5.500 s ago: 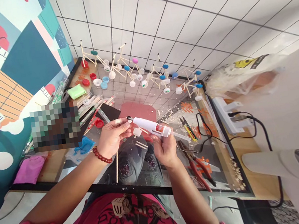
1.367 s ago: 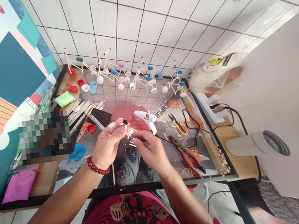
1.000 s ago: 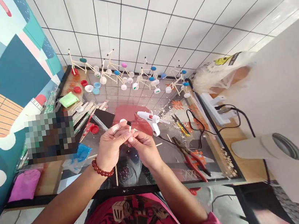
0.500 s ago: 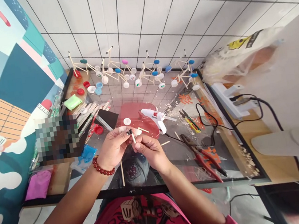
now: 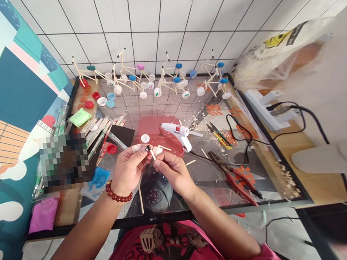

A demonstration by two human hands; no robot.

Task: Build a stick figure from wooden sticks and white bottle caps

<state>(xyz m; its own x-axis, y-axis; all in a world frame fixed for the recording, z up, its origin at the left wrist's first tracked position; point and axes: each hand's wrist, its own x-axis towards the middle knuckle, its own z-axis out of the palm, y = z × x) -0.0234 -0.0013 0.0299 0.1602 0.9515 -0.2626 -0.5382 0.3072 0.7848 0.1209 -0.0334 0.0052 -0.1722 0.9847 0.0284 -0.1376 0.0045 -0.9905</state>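
My left hand [image 5: 127,170], with a red bead bracelet [image 5: 118,195] on its wrist, pinches the black-tipped end of a short pale wooden stick [image 5: 153,155]. The fingertips of my right hand [image 5: 175,172] close on the stick's lower end. Just behind the fingers a white round piece [image 5: 157,150] is partly hidden, with a thin stick [image 5: 164,147] beside it. A white bottle cap [image 5: 145,138] lies beyond my left fingers. The white glue gun [image 5: 178,133] rests on a red mat [image 5: 150,124], right of and beyond the hands.
Several stick figures with caps [image 5: 176,79] stand along the back edge. Red-handled pliers [image 5: 236,185], a yellow cutter [image 5: 222,138] and a black cord [image 5: 251,137] lie on the right. Wooden sticks [image 5: 100,131], a red cap [image 5: 111,149] and coloured clay packets [image 5: 44,215] are on the left.
The camera view has shifted slightly. Both hands keep their grip on the stick, which has tilted a little between the fingers.
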